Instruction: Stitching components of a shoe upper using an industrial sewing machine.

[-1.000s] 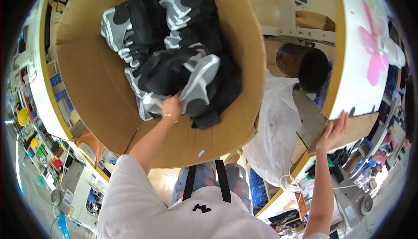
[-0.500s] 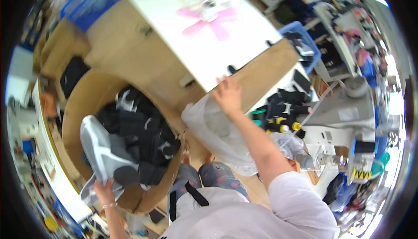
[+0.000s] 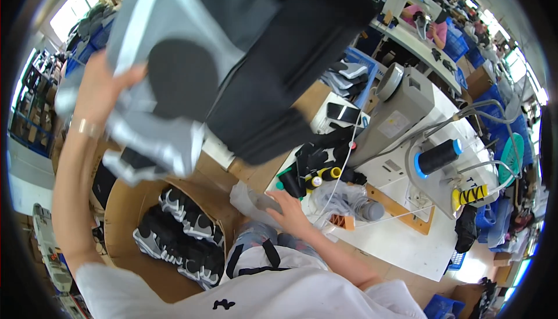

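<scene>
Closest to the camera, a bundle of grey and black pieces (image 3: pixel 285 63), resembling shoe uppers, is hanging in the air, up and to the left of the white tabletop, filling much of the upper view. Its grey panel is showing pale, whitish bands and a dark, rounded patch; to the right, a black section is spreading out, matt and soft-looking, with ridges running along it. Below, light grey edges are jutting out in layers, blurring. The left hand (image 3: pixel 104 86) is gripping the bundle at its left side, the thumb lying across the grey face beside the dark patch; the other fingers are hiding, so cannot tell whether they are spread. Lower down, the right hand (image 3: pixel 288 211) is sitting beside a translucent plastic sheet (image 3: pixel 247 200), fingers extending, slightly apart, apparently holding nothing. Left of the person's legs, a cardboard box (image 3: pixel 122 208) is standing open, more grey-and-black pieces (image 3: pixel 174 237) lying inside. To the right, the white tabletop (image 3: pixel 407 249) is carrying a sewing machine (image 3: pixel 401 124), with a black thread spool (image 3: pixel 440 157) leaning. Beyond, a co-worker in pink (image 3: pixel 440 31) is sitting at another table.
</scene>
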`<state>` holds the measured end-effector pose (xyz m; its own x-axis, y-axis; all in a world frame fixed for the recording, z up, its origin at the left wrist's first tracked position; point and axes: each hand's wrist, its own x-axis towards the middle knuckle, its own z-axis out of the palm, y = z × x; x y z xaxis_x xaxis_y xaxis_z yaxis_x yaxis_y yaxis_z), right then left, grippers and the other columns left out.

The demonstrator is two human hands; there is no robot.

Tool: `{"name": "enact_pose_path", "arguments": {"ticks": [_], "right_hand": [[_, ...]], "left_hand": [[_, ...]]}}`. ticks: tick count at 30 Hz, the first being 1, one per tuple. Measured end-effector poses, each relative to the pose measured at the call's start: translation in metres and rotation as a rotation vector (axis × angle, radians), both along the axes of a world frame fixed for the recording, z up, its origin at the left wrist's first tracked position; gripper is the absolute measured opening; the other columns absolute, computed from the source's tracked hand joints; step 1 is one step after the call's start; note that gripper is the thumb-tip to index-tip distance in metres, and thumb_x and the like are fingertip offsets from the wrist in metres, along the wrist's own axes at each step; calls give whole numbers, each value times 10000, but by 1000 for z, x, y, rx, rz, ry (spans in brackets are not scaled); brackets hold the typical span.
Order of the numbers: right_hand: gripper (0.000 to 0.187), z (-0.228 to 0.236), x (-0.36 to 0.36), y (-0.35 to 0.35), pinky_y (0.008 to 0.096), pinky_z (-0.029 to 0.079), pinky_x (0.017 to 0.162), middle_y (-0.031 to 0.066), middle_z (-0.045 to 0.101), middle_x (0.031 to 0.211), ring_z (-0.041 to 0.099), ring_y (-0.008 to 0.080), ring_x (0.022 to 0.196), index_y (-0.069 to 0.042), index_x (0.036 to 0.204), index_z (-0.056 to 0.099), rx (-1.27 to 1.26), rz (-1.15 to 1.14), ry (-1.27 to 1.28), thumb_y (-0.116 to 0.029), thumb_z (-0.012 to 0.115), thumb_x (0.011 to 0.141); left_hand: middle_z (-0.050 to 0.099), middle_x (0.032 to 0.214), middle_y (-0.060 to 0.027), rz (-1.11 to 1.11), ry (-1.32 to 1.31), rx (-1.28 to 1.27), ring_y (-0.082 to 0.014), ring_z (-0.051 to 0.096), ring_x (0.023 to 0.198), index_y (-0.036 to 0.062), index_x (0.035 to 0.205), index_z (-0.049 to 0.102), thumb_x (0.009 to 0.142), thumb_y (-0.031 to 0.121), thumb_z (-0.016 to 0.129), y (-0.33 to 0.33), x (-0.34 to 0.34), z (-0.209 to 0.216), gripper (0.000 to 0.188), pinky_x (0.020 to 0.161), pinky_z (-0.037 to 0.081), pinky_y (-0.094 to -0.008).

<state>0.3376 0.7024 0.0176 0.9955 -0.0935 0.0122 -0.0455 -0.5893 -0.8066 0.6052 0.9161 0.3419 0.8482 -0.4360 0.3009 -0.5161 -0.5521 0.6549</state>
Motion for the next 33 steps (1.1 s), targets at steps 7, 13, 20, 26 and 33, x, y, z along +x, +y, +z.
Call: {"name": "enact_pose_path", "arguments": {"ticks": [7,13,20,26,33], "right_hand": [[424,5,-36,-21,362,446,909,154,597,1141,577,297,1059,-83,1261,522,232,-266,163,-161,627,857],[413,-22,-30,-16,339,481,858,118,624,1120,619,238,973,-80,1271,524,409,-635,286,-151,618,874],[358,-42,-31,11,295,500,806,97,673,1007,645,187,912,-80,1242,546,496,-969,390,-159,604,898],[372,-58,-29,30,310,493,847,104,668,1024,645,197,936,-74,1245,546,620,-993,503,-184,619,897],[379,-57,-14,7,307,490,851,109,659,1040,637,195,945,-51,1249,537,666,-864,466,-121,622,886]], "left_hand": [[646,866,-128,-276,-70,-149,-201,624,741,-64,934,625,668,326,824,-275,130,26,512,666,507,-369],[664,942,-216,-359,102,-397,-291,663,819,-124,1012,611,643,243,848,-484,185,-34,571,710,534,-397],[658,1023,-212,-205,653,-440,-302,657,898,-73,1080,601,658,233,845,-625,221,-211,575,764,509,-395],[629,1020,-180,-290,667,472,-267,635,794,-48,1063,623,701,615,716,-619,235,-405,761,617,534,-434],[694,955,-106,-570,835,-143,-160,660,820,7,1063,660,863,255,665,-468,224,-397,318,700,515,-289]]}}
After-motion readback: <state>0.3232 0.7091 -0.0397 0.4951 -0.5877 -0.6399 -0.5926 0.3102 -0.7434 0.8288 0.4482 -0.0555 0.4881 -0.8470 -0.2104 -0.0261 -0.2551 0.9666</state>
